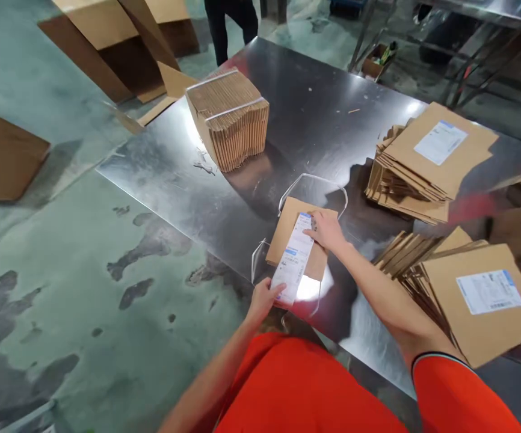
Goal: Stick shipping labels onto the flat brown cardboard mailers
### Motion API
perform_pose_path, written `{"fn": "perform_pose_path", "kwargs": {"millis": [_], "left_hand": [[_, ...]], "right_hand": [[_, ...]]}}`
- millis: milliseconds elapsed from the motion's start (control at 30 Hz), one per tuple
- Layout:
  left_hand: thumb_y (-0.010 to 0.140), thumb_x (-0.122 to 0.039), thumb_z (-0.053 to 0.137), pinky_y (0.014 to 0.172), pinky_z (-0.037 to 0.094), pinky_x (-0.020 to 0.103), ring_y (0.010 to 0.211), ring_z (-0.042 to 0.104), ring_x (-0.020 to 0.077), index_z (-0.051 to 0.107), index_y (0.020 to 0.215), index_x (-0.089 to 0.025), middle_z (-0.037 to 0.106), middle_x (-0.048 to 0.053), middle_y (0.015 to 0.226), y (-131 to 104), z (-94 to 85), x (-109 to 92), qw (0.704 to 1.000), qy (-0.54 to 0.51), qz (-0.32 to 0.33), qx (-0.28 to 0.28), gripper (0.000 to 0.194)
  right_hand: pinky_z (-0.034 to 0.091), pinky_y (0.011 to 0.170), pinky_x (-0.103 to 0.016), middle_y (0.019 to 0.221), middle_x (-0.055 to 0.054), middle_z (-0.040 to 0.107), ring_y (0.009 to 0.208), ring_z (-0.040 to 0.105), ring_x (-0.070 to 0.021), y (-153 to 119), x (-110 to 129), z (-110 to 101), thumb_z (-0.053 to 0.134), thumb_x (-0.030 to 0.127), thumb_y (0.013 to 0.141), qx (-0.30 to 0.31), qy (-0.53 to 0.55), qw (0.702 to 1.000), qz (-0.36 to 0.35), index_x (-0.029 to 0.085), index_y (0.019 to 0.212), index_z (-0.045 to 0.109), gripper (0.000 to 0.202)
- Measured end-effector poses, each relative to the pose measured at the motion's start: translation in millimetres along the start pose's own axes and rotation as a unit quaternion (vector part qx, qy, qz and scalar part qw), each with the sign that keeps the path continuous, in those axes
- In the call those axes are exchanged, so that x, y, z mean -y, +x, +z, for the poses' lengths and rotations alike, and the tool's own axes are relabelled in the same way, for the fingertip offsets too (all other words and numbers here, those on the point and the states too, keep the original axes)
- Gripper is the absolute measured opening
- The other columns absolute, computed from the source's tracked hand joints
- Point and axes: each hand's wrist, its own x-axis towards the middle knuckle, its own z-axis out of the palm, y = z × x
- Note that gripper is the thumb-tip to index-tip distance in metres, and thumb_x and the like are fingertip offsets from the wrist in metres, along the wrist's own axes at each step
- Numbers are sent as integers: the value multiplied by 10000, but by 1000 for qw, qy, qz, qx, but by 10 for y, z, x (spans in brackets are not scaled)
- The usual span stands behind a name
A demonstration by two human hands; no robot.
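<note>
A long strip of printed shipping labels (293,255) slants across a flat brown cardboard piece (281,237) near the front edge of the metal table. My left hand (265,297) pinches the strip's lower end, which reaches past the cardboard toward my body. Up at the strip's top end, the curled fingers of my right hand (326,230) grip its edge, resting over the cardboard. Loose white strapping (314,176) loops on the table around the cardboard.
A strapped bundle of folded cardboard (228,114) stands farther back on the metal table (305,114). To the right are two stacks of flat cartons, a far one (459,162) and a near one (468,325), labelled on top. Open boxes (107,54) and a person's legs (231,24) are beyond.
</note>
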Motion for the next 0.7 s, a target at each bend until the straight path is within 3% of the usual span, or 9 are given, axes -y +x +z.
{"fn": "perform_pose_path", "kwargs": {"millis": [167,233,300,400,467,600,633,667,700], "left_hand": [[703,-524,657,524,460,284,594,623,211,710,717,-121,691,63,645,-354,-160,265,999,28,-11,39,407],[728,-507,631,533,477,295,597,630,225,732,696,-132,688,58,623,-515,-263,248,997,42,3,59,390],[792,-459,586,627,524,311,704,665,239,751,735,-159,728,74,747,-540,-358,99,991,75,78,76,348],[859,-339,545,834,535,321,951,685,239,755,818,-193,696,105,1207,-282,-438,-257,967,135,201,82,259],[880,-270,527,883,525,325,1013,687,240,756,870,-197,616,96,1366,-32,-446,-457,952,196,225,68,240],[914,-260,501,866,541,358,1027,703,259,746,926,-213,569,82,1433,242,-414,-608,919,320,223,60,250],[919,-272,494,878,541,366,1044,700,262,741,925,-216,552,79,1450,252,-408,-609,918,322,222,62,253],[921,-280,488,903,535,374,1072,692,264,736,915,-214,538,79,1462,249,-403,-602,922,310,224,66,257],[918,-285,483,927,527,382,1107,678,267,731,891,-209,529,84,1470,239,-401,-592,928,289,226,72,261]], "right_hand": [[419,957,-508,1382,-189,529,1224,486,-377,-66,89,31,636,445,865,-32,-66,997,22,185,1437,416,667],[387,1033,-492,1439,-190,490,1307,436,-354,-92,159,89,570,379,914,-31,-57,998,-12,140,1448,410,606],[318,1124,-478,1482,-184,457,1382,377,-323,-89,246,198,480,347,960,-16,-42,998,-48,93,1428,437,534],[194,1183,-553,1554,-200,349,1449,280,-352,-82,381,406,425,413,979,-38,-44,998,-14,49,1470,369,614],[163,1177,-599,1573,-218,296,1460,251,-374,-128,445,526,409,426,981,-50,-56,997,-16,45,1494,322,645],[189,1190,-555,1548,-129,389,1439,327,-297,-358,399,611,378,351,996,16,-56,976,-208,183,1476,380,509],[193,1188,-561,1533,-108,418,1431,341,-292,-427,347,592,392,352,992,21,-57,975,-216,215,1461,402,489],[199,1178,-581,1523,-109,431,1426,343,-306,-496,288,559,418,374,982,8,-61,982,-178,224,1447,421,488],[221,1155,-611,1516,-133,433,1416,345,-338,-566,228,517,451,413,965,-22,-67,993,-98,211,1436,433,514]]}}
